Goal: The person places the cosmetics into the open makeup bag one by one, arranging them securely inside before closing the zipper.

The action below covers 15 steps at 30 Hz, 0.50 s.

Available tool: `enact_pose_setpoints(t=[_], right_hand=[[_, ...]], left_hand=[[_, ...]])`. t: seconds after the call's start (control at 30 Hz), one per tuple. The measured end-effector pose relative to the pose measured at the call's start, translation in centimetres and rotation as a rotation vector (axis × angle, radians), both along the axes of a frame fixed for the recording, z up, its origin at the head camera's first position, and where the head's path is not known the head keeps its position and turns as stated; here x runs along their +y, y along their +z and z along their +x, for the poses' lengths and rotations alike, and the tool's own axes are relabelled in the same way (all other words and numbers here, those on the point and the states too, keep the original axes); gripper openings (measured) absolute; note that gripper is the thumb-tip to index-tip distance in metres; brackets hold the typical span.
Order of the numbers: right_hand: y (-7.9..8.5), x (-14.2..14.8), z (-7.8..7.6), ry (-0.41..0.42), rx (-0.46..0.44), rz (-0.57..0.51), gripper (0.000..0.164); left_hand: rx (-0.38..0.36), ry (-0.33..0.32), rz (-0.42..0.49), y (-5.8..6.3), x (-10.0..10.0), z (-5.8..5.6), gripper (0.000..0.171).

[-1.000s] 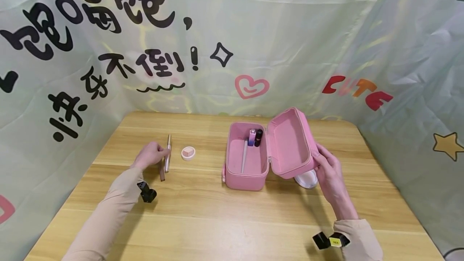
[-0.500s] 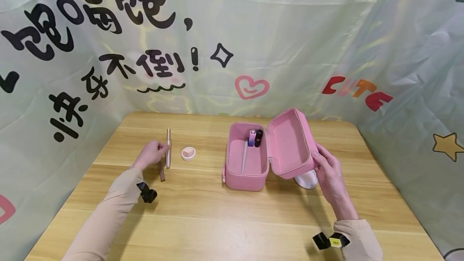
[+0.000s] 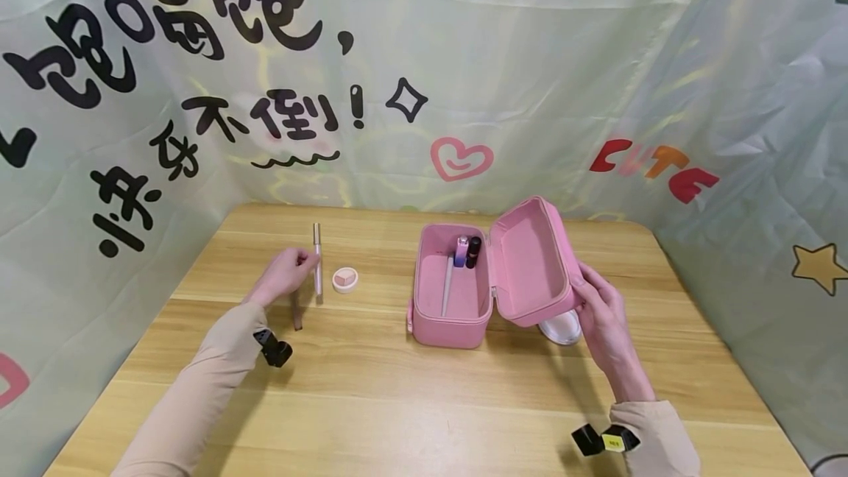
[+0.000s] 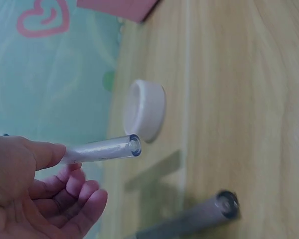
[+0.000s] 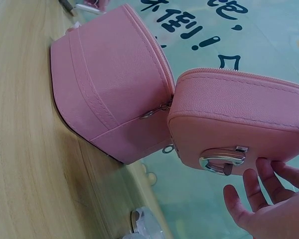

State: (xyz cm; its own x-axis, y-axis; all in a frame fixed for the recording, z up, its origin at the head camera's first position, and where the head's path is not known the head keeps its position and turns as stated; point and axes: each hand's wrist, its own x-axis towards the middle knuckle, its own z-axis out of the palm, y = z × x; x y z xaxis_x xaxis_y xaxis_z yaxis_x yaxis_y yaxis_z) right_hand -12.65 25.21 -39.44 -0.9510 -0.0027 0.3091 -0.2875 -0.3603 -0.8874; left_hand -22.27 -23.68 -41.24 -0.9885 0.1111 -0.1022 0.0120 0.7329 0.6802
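In the head view my left hand (image 3: 286,271) pinches a slim cosmetic tube (image 3: 318,263) with a metallic cap. The left wrist view shows the tube's clear end (image 4: 112,149) sticking out past the thumb, above the table. A second, brownish tube (image 3: 297,313) lies on the wood below that hand, partly covered by it. My right hand (image 3: 599,308) grips the outer edge of the raised lid (image 3: 533,263) of a pink makeup case (image 3: 447,333). Seen from the right wrist, the fingertips (image 5: 264,167) touch the lid beside its metal-ringed handle (image 5: 223,160).
A small white round pot (image 3: 344,280) with a pink sponge-like wedge sits between the left hand and the case. Inside the case lie a purple bottle (image 3: 460,252), a black tube (image 3: 473,252) and a pale stick (image 3: 447,287). A clear round dish (image 3: 562,328) lies under the lid.
The left hand has drawn the slim tube away from the brownish one, up and to the right towards the round pot. The right hand and lid stay where they were.
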Motion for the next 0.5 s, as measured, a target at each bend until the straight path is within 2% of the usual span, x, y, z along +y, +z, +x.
enact_pose_setpoints(t=[0.2, 0.5], right_hand=[[0.0, 0.0, 0.0, 0.001, -0.001, -0.002, 0.034], [0.0, 0.0, 0.0, 0.001, -0.002, 0.003, 0.033]], left_hand=[[0.099, -0.023, -0.005, 0.9, 1.2, -0.1, 0.033], [0.194, -0.048, 0.016, 2.5, 3.2, 0.0, 0.034]])
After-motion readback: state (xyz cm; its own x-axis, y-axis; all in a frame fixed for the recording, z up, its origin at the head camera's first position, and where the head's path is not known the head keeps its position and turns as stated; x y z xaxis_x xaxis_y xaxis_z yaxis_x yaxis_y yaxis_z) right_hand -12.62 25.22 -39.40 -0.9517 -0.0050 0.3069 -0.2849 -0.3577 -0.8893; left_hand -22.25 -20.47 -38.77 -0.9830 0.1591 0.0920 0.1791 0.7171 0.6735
